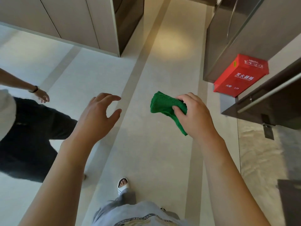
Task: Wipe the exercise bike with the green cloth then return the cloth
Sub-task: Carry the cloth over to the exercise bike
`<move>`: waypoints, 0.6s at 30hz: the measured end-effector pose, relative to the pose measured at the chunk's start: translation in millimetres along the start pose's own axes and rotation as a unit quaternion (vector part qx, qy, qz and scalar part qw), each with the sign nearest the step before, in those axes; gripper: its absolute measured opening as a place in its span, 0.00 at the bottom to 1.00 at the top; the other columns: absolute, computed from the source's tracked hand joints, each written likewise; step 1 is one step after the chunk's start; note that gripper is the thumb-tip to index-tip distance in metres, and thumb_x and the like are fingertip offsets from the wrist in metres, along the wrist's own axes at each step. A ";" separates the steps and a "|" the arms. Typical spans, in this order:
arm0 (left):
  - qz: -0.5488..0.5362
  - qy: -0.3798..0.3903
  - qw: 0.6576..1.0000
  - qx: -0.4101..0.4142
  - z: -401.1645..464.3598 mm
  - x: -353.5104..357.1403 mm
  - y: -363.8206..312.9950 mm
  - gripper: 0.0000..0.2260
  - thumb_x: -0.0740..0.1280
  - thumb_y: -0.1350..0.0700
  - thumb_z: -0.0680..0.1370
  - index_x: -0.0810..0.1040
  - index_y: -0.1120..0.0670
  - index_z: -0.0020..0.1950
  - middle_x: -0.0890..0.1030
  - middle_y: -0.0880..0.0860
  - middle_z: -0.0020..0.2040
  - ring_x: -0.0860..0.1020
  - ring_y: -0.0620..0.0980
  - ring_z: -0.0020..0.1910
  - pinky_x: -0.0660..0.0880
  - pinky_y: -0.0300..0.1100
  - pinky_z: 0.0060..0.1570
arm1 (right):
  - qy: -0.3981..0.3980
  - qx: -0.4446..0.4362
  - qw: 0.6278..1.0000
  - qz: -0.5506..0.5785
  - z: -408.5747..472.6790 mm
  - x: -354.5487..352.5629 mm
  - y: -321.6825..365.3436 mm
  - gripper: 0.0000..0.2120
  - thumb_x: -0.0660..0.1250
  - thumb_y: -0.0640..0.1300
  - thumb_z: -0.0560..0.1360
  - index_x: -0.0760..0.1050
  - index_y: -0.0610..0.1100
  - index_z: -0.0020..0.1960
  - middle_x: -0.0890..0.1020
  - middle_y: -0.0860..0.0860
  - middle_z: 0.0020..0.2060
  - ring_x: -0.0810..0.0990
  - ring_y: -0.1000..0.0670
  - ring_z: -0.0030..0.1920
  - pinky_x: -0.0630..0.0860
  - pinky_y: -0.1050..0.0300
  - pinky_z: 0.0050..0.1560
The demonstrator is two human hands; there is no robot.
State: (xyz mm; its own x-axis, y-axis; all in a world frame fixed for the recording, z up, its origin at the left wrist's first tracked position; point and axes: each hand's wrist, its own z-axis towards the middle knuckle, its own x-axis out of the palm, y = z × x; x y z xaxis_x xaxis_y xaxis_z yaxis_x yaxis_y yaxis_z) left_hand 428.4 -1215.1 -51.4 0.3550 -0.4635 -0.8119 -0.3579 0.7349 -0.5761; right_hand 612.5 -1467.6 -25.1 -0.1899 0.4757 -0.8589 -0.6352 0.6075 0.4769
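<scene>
The only container I see is the red fire extinguisher box (241,75), standing on the floor (146,144) against the wall, up and to the right of the green cloth (164,106). It is closed, with white lettering on its front, so I cannot tell what is inside.

The green cloth is in my right hand (193,115), held out in the air above the pale tiled floor. My fingers and thumb curl round it and pinch it near its middle. Most of the cloth bunches out to the left of my knuckles, and one corner hangs down below my palm. My left hand (97,115) is well apart from the cloth, off to its left, holding nothing, with the fingers spread and loosely bent and the thumb out wide.

The cloth is a bright, even green with a looped terry nap, folded over on itself into a thick wad, with soft creases where I squeeze it.

Below the cloth, near the bottom edge, I see my white slipper (123,185) and grey trousers. Far left of the cloth another person (24,136) in dark trousers stands with a hand hanging down and a dark band at the wrist. A dark door with a long metal bar handle (268,95) lies to the right of the cloth, just past the red box.
</scene>
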 end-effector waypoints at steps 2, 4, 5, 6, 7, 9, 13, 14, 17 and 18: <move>0.002 0.003 1.000 0.002 1.4 -1.0 4.8 0.17 0.69 0.47 0.81 0.77 0.45 0.71 0.77 0.46 0.68 0.77 0.51 0.66 0.72 0.45 0.61 | -0.001 0.000 1.000 0.000 4.6 1.9 2.9 0.09 0.70 0.44 0.80 0.80 0.45 0.59 0.80 0.53 0.52 0.77 0.49 0.54 0.75 0.50 0.54; 0.004 0.000 1.000 0.008 3.1 -1.8 10.3 0.17 0.68 0.47 0.81 0.77 0.45 0.71 0.77 0.47 0.68 0.77 0.52 0.65 0.72 0.45 0.60 | -0.003 0.000 1.000 -0.002 9.4 3.4 6.2 0.09 0.70 0.44 0.80 0.80 0.45 0.59 0.80 0.53 0.52 0.77 0.48 0.55 0.75 0.51 0.54; 0.004 -0.002 1.000 0.008 4.9 -1.9 13.4 0.17 0.68 0.47 0.81 0.77 0.45 0.71 0.78 0.47 0.68 0.77 0.53 0.65 0.73 0.45 0.60 | -0.004 -0.001 1.000 -0.003 12.2 4.5 7.7 0.09 0.70 0.44 0.80 0.80 0.45 0.59 0.80 0.52 0.52 0.77 0.48 0.55 0.75 0.51 0.54; 0.004 -0.003 1.000 0.006 6.9 -2.1 16.7 0.17 0.68 0.47 0.81 0.77 0.45 0.71 0.78 0.47 0.68 0.78 0.53 0.65 0.73 0.46 0.60 | -0.003 -0.002 1.000 -0.004 14.6 5.7 9.0 0.09 0.70 0.44 0.80 0.80 0.44 0.59 0.80 0.52 0.52 0.77 0.48 0.55 0.75 0.50 0.54; 0.004 -0.002 1.000 0.004 9.1 -2.2 18.9 0.18 0.68 0.48 0.81 0.77 0.46 0.71 0.78 0.47 0.68 0.77 0.53 0.65 0.74 0.46 0.60 | -0.002 -0.003 1.000 -0.005 16.2 6.7 10.2 0.09 0.70 0.44 0.80 0.80 0.44 0.59 0.80 0.52 0.52 0.77 0.48 0.55 0.75 0.50 0.55; 0.002 0.003 1.000 0.005 14.2 -2.2 21.3 0.18 0.69 0.48 0.81 0.77 0.46 0.71 0.77 0.48 0.68 0.77 0.53 0.65 0.75 0.47 0.60 | -0.004 -0.001 1.000 -0.008 18.0 8.3 10.9 0.09 0.70 0.44 0.80 0.80 0.44 0.59 0.80 0.51 0.52 0.77 0.47 0.54 0.76 0.49 0.55; -0.007 0.012 1.000 0.010 17.8 -0.5 27.9 0.18 0.69 0.49 0.81 0.77 0.46 0.71 0.78 0.49 0.68 0.78 0.53 0.64 0.77 0.50 0.62 | 0.007 0.005 1.000 -0.012 15.6 18.7 7.9 0.09 0.70 0.44 0.80 0.80 0.43 0.59 0.81 0.50 0.52 0.77 0.46 0.54 0.75 0.49 0.55; -0.005 0.016 1.000 0.001 17.0 1.9 29.7 0.17 0.69 0.49 0.81 0.77 0.46 0.71 0.77 0.49 0.68 0.78 0.53 0.64 0.78 0.52 0.62 | 0.013 0.008 1.000 -0.015 14.9 23.0 5.6 0.09 0.70 0.44 0.80 0.80 0.43 0.59 0.81 0.50 0.52 0.78 0.46 0.54 0.75 0.49 0.55; -0.005 0.032 0.999 -0.038 7.1 10.5 29.8 0.17 0.68 0.50 0.82 0.77 0.46 0.70 0.76 0.49 0.68 0.76 0.54 0.66 0.78 0.56 0.64 | 0.036 0.009 0.999 -0.005 10.7 33.8 -0.2 0.09 0.70 0.43 0.80 0.81 0.42 0.59 0.81 0.49 0.53 0.78 0.45 0.55 0.75 0.50 0.55; -0.003 0.031 0.998 -0.046 2.6 14.1 28.2 0.17 0.69 0.50 0.82 0.77 0.46 0.70 0.76 0.49 0.68 0.76 0.54 0.67 0.77 0.56 0.64 | 0.044 0.003 0.999 -0.001 9.3 36.7 -2.4 0.09 0.70 0.43 0.80 0.81 0.42 0.59 0.81 0.49 0.53 0.78 0.45 0.55 0.75 0.49 0.56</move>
State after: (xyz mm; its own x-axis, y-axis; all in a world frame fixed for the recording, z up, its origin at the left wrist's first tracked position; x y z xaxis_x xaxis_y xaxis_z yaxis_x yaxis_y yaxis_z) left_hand 425.6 -1199.6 -78.8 0.3034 -0.4999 -0.8112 -0.4351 0.6847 -0.5847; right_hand 614.1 -1445.7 -56.0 -0.2545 0.4168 -0.8726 -0.6304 0.6128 0.4766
